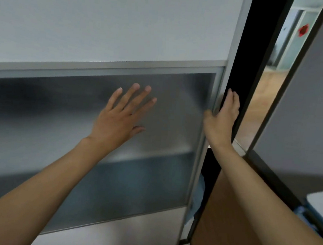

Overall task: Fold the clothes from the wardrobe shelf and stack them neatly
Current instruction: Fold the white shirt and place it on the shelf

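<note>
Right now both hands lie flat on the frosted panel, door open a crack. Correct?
No. Only the left hand lies flat on the frosted panel; the right hand grips the door edge, fingers curled round it. The door is open a crack. The head view shows it.

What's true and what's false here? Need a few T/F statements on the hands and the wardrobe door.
1. The left hand lies flat, fingers spread, on the frosted panel. True.
2. The right hand holds a folded shirt. False: it grips the right edge of the wardrobe door and holds no clothing.
3. The wardrobe door is wide open. False: only a narrow dark gap shows beside its right edge.
4. Some blue fabric shows low down in that gap. True.
5. Both hands wear gloves. False: they are bare.
</note>
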The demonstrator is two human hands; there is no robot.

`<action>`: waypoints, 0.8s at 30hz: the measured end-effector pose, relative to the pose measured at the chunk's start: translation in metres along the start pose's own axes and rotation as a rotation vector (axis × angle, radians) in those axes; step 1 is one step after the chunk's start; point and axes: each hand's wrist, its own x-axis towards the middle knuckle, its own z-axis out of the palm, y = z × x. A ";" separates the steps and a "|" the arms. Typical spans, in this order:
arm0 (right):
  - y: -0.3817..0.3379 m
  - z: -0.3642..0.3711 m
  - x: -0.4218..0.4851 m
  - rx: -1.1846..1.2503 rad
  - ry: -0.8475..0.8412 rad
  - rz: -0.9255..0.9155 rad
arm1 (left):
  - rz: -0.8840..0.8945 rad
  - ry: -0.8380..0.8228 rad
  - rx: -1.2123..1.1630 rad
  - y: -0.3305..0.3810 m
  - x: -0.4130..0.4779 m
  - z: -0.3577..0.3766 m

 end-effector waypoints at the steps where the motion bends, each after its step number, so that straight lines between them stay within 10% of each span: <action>1: 0.007 -0.006 0.006 0.001 0.015 0.037 | 0.006 -0.001 0.005 0.006 0.004 0.000; 12: 0.059 -0.039 0.044 0.211 -0.026 0.380 | 0.030 -0.030 0.004 0.039 0.015 0.002; 24: 0.090 -0.047 0.049 0.316 -0.048 0.334 | -0.022 -0.073 0.013 0.070 0.022 0.000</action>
